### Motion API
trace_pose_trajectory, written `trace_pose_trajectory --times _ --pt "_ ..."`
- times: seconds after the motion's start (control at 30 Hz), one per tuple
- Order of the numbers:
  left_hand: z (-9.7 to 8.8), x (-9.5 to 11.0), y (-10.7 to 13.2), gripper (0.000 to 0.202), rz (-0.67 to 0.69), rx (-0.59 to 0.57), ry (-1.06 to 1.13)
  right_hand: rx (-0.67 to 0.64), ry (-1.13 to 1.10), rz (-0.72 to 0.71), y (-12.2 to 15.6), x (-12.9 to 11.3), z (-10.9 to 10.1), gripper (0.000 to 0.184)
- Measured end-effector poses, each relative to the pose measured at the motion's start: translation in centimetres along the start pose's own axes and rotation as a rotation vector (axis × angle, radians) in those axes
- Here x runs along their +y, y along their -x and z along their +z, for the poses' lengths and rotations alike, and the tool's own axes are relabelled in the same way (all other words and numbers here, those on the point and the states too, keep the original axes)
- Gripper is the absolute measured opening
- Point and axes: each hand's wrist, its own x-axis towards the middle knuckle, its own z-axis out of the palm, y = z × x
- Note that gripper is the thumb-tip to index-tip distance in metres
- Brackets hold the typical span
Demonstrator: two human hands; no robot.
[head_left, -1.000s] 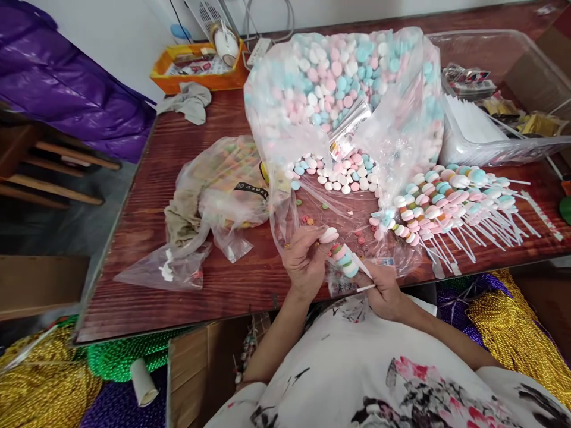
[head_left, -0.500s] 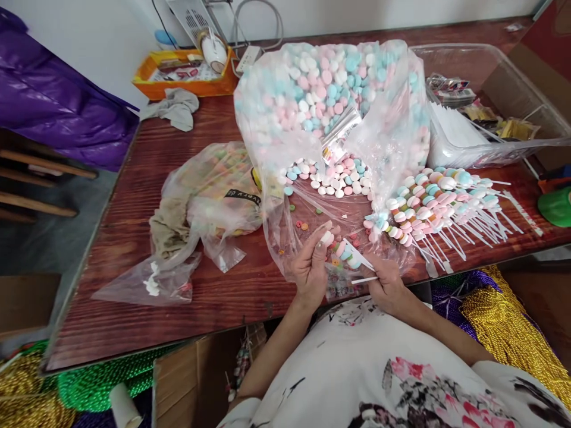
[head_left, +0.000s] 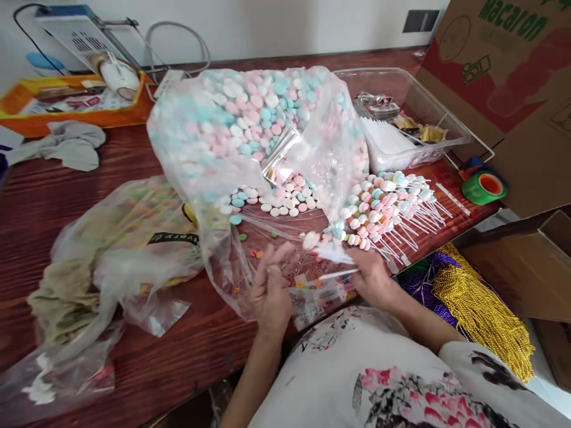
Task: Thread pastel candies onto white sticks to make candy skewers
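Seen from the head camera, a red-brown wooden table stands against a pale wall, with a cardboard box printed "Macaron" at right and gold strands below the table's edge. An orange tray and a grey cloth sit at far left; a clear tub stands beside a large plastic bag of pink, white and blue discs. At the bag's lower right lies a heap of skewers, similar pastel pieces threaded on white sticks that fan toward the table's edge. In front of the heap, a white stick extends from the right hand, its fingers closed around it; a white shape just beside is blurred. The left hand is loosely spread, fingers blurred, nothing visible in its grip.
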Motion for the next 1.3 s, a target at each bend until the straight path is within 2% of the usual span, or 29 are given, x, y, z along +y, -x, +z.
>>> trace_pose_trajectory --times 0.07,0.13,0.2,0.27,0.33,0.43,0.5,0.57,0.6,0.67,0.77,0.87,0.9,0.93,1.0,1.07,1.13,1.2,1.3 --pt "-0.8 1.1 -1.1 0.04 0.056 0.043 0.033 0.116 0.181 0.041 -1.0 1.3 -3.4 0.03" --pt "-1.8 2.0 -1.7 0.036 0.093 0.099 -0.021 0.244 0.488 0.095 -2.2 2.5 -7.0 0.026" --pt "-2.4 2.3 -1.5 0.027 0.081 0.108 -0.15 0.262 0.754 0.173 -3.8 3.2 -10.2 0.025" --pt "-2.4 2.1 -0.6 0.022 0.044 0.024 -0.3 0.243 0.934 0.199 -5.3 3.3 -12.0 0.023" --pt "-2.0 1.5 0.3 0.019 0.045 -0.101 -0.425 0.173 1.046 0.227 -6.4 3.2 -12.4 0.021" --pt "-1.7 0.7 0.9 0.017 0.141 -0.262 -0.515 -0.007 1.138 0.296 -6.7 3.2 -11.4 0.023" --pt "-2.2 0.4 0.6 0.016 0.195 -0.327 -0.557 -0.124 1.145 0.377 -6.0 3.7 -10.6 0.024" --pt "-3.2 0.4 0.0 0.016 0.211 -0.345 -0.603 -0.191 1.11 0.456 -5.1 4.6 -10.4 0.026" --pt "-3.9 0.5 -0.4 0.016 0.209 -0.342 -0.622 -0.184 1.086 0.465 -4.6 5.1 -10.5 0.028" --pt "-5.0 0.7 -1.1 0.016 0.206 -0.32 -0.644 -0.064 1.023 0.411 -3.7 5.8 -11.1 0.034" --pt "-5.8 1.0 -2.0 0.016 0.199 -0.241 -0.642 0.293 0.813 0.233 -2.6 5.7 -11.9 0.034" --pt "-5.0 1.1 -1.9 0.016 0.175 -0.229 -0.646 0.63 0.431 0.14 -1.8 4.0 -10.5 0.033" --pt "-4.4 1.1 -1.7 0.015 0.17 -0.273 -0.657 0.718 0.29 0.118 -1.4 3.3 -9.3 0.033" --pt "-3.7 1.0 -1.4 0.014 0.168 -0.337 -0.676 0.737 0.149 0.085 -1.0 2.7 -7.9 0.032" --pt "-2.4 0.8 -0.7 0.014 0.18 -0.491 -0.737 0.568 -0.095 0.091 0.0 1.9 -4.5 0.029" --pt "-1.4 0.6 -0.2 0.014 0.205 -0.621 -0.811 0.305 -0.259 0.112 1.1 1.9 -1.3 0.027" --pt "-1.0 0.5 -0.1 0.015 0.234 -0.681 -0.865 0.094 -0.362 0.14 2.1 2.4 1.0 0.03" --pt "-1.1 0.7 -0.7 0.016 0.259 -0.676 -0.889 -0.005 -0.362 0.128 2.6 3.2 2.1 0.031" --pt "-1.6 1.4 -3.2 0.016 0.261 -0.649 -0.903 -0.077 -0.292 0.095 2.6 4.1 2.2 0.033"
